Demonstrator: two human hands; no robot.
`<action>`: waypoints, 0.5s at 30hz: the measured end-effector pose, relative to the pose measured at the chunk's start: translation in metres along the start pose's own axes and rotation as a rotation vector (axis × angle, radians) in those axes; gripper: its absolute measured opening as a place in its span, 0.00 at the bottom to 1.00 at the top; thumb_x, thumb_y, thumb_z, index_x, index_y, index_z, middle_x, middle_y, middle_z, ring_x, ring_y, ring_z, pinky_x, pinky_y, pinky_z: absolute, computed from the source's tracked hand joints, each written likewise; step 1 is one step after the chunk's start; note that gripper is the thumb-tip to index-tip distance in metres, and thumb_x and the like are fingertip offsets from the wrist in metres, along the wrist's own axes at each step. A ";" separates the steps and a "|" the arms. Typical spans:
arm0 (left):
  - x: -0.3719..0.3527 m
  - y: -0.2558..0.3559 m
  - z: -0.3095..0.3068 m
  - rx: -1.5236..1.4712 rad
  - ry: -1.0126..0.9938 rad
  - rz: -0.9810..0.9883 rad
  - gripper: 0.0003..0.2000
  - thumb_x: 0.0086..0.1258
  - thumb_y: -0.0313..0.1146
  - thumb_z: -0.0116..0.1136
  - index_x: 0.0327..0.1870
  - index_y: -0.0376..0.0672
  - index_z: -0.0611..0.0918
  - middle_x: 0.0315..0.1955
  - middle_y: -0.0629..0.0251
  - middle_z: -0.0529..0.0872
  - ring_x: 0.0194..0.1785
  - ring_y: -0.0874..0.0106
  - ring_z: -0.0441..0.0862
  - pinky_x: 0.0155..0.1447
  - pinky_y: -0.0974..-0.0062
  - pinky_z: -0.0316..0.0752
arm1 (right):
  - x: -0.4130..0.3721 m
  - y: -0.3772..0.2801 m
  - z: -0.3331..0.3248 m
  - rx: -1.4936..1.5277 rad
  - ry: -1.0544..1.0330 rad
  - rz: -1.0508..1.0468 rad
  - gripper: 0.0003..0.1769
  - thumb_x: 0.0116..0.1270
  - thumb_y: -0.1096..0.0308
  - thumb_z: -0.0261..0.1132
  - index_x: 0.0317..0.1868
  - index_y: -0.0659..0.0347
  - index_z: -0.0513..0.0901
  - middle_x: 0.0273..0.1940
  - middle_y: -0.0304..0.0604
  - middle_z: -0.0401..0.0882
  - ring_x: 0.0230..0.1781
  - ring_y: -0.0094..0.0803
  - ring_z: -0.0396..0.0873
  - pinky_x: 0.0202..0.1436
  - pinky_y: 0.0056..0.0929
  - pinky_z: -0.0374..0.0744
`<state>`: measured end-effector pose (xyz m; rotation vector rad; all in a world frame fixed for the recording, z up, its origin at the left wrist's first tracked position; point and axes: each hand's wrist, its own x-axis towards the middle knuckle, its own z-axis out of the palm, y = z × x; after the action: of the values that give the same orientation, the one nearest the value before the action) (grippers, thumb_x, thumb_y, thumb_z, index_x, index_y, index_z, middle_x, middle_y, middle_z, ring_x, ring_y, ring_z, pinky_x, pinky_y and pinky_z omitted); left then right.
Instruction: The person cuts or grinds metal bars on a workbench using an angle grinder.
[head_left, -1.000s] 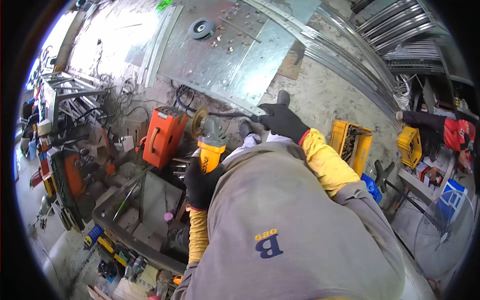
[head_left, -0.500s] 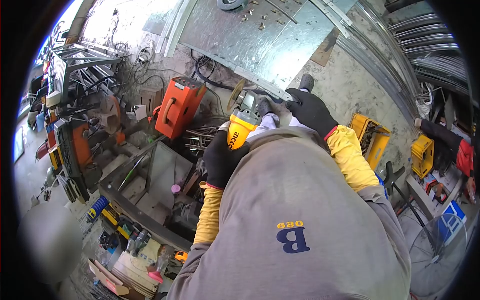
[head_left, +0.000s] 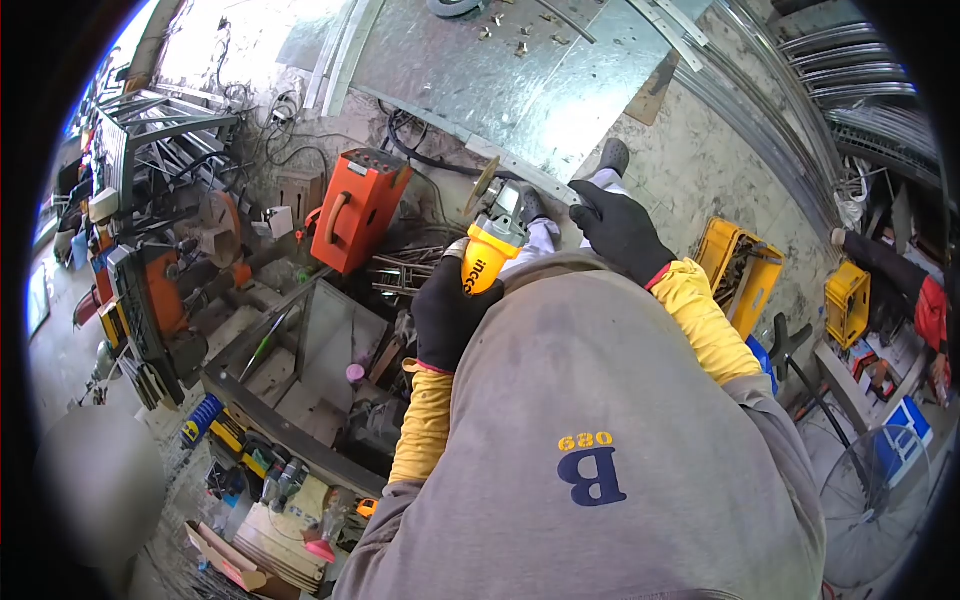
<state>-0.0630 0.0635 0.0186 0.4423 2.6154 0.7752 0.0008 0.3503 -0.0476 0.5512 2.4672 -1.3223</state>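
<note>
My left hand [head_left: 447, 315], in a black glove, is wrapped round the body of a yellow angle grinder [head_left: 490, 255]. The grinder's grey head and thin disc [head_left: 482, 186] point away from me, with the disc close to a long flat metal bar [head_left: 520, 172]. My right hand [head_left: 622, 230], gloved in black too, is closed on the near end of that bar. Beyond the hand, the bar slants up and to the left along the edge of a metal sheet [head_left: 480, 85]. The fingers' undersides are hidden on both hands.
An orange machine with a handle [head_left: 358, 210] stands left of the grinder. Cables [head_left: 410, 140] lie beyond it. Yellow crates [head_left: 740, 270] are at the right, near another person's red sleeve [head_left: 930, 313]. Metal tubes [head_left: 850, 70] lie far right. A metal frame [head_left: 290, 435] stands at lower left.
The grinder has tilted slightly and shifted a little to the right with my left hand, and its disc shows more edge-on. My right hand keeps its hold on the bar.
</note>
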 end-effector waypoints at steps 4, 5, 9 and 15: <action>0.000 -0.004 0.004 0.017 0.011 0.025 0.39 0.58 0.42 0.86 0.73 0.44 0.84 0.49 0.49 0.94 0.49 0.53 0.95 0.53 0.60 0.88 | -0.002 -0.003 0.002 0.004 0.006 0.008 0.25 0.83 0.53 0.68 0.74 0.52 0.85 0.41 0.54 0.91 0.42 0.52 0.90 0.49 0.49 0.84; -0.001 -0.005 0.005 0.021 0.016 0.032 0.39 0.58 0.42 0.87 0.73 0.44 0.84 0.50 0.50 0.94 0.49 0.53 0.95 0.53 0.60 0.88 | -0.002 -0.002 0.004 0.008 0.022 0.008 0.25 0.83 0.53 0.68 0.73 0.51 0.85 0.40 0.54 0.90 0.42 0.52 0.90 0.49 0.50 0.84; -0.002 -0.002 0.005 0.055 -0.001 0.015 0.40 0.57 0.43 0.87 0.73 0.44 0.84 0.51 0.50 0.94 0.49 0.53 0.95 0.53 0.60 0.88 | 0.000 -0.001 0.006 -0.023 0.019 0.020 0.24 0.82 0.53 0.68 0.73 0.51 0.85 0.40 0.53 0.90 0.42 0.52 0.90 0.49 0.50 0.84; -0.001 -0.004 0.011 0.062 0.035 0.050 0.40 0.56 0.44 0.88 0.73 0.45 0.84 0.49 0.50 0.95 0.49 0.52 0.95 0.52 0.60 0.88 | 0.001 -0.003 0.006 -0.055 0.012 0.044 0.24 0.82 0.53 0.69 0.73 0.49 0.86 0.42 0.53 0.91 0.44 0.52 0.90 0.50 0.50 0.84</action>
<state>-0.0580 0.0646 0.0082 0.5181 2.6766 0.7253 -0.0013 0.3435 -0.0491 0.5986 2.4777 -1.2346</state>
